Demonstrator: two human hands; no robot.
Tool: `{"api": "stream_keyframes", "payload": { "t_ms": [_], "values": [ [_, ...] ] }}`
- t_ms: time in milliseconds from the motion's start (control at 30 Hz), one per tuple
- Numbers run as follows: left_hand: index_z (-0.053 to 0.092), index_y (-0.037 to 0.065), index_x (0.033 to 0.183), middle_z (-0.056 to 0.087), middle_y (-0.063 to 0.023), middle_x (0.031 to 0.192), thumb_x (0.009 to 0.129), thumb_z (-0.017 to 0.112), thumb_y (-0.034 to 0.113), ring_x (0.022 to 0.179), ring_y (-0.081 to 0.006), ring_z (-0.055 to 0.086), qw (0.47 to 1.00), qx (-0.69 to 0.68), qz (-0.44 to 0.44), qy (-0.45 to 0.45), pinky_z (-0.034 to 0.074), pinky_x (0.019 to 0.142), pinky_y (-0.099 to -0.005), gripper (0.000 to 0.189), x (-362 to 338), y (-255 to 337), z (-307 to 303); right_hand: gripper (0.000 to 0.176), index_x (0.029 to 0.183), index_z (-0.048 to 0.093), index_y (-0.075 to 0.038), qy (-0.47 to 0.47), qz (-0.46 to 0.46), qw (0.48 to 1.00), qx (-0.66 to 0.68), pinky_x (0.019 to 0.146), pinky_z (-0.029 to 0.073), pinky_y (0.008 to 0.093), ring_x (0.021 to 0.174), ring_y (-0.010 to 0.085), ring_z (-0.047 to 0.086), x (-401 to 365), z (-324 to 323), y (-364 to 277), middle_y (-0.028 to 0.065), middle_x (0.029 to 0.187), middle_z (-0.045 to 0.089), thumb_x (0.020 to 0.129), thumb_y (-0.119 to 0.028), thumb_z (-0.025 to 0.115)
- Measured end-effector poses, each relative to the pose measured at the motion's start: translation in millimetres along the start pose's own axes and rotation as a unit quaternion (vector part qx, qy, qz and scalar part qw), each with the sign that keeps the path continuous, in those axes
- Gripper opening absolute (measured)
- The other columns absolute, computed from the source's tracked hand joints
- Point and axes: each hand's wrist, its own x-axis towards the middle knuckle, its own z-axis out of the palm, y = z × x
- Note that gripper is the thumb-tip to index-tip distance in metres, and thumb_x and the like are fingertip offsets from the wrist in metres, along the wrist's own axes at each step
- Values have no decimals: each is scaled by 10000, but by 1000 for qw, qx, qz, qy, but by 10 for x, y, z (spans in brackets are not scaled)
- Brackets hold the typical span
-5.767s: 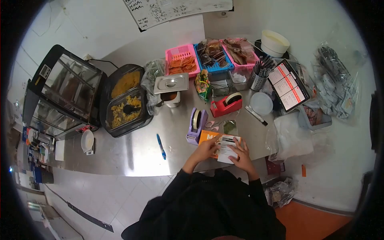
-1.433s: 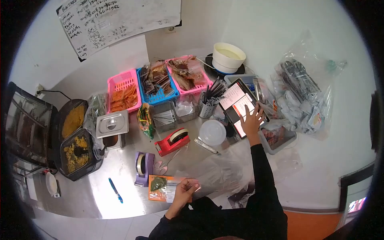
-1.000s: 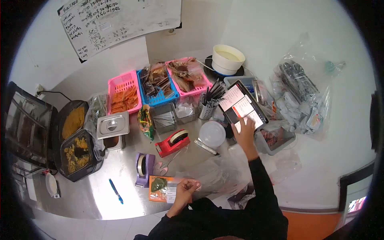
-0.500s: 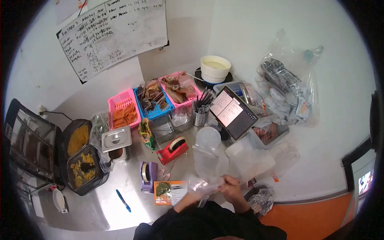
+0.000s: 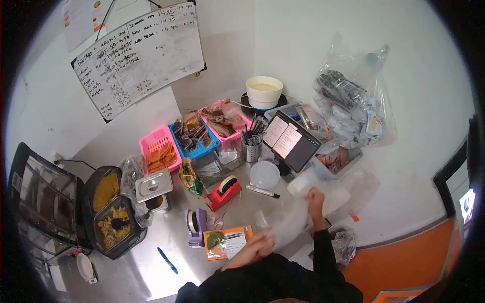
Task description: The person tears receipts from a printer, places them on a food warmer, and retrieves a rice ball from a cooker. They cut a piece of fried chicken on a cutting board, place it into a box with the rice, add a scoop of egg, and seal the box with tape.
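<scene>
A clear plastic bag stretches at a slant between my two hands, blurred in part. My left hand is closed on its lower left end, close to the orange packet. Higher and to the right, my right hand is closed in a fist at the bag's upper end. Behind the bag lie a marker and a round translucent lid. More clear plastic bags lie to the right of my right hand.
Red and purple tape dispensers stand left of my hands, with pink scissors alongside. A blue pen lies nearer the front edge. A tablet and a cutlery holder stand behind; food trays are at left.
My hands have moved apart from close together. The right one rose up and rightward, drawing the bag out between them. The marker now shows uncovered. The whole view has shifted slightly.
</scene>
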Motion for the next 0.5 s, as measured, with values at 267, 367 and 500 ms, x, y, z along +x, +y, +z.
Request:
{"api": "stream_keyframes", "payload": {
  "t_ms": [267, 367, 500],
  "values": [
    [415, 18, 1059, 498, -79, 911, 654, 680, 233, 863, -174, 473, 853, 422, 267, 148, 372, 755, -299, 530, -448, 338, -419, 380, 550, 289, -80, 69, -207, 947, -237, 459, 308, 205, 470, 82, 269, 27, 37, -1663, -13, 534, 249, 584, -82, 667],
    [335, 39, 1173, 417, -150, 1090, 643, 669, 195, 1003, -250, 413, 560, 680, 356, 313, 355, 803, -337, 646, -289, 441, -100, 390, 583, 332, -68, -11, -218, 932, -290, 480, 317, 224, 514, 100, 319, -211, 263, -2262, 18, 572, 294, 540, -123, 715],
    [347, 62, 1170, 496, -119, 998, 715, 594, 223, 851, -246, 505, 767, 594, 166, 176, 420, 699, -322, 542, 436, -9, -2, 338, 721, 470, -47, -85, -329, 843, -416, 603, 376, 309, 696, 227, 470, -391, 696, -2716, 89, 756, 475, 577, -247, 702]
  ]
}}
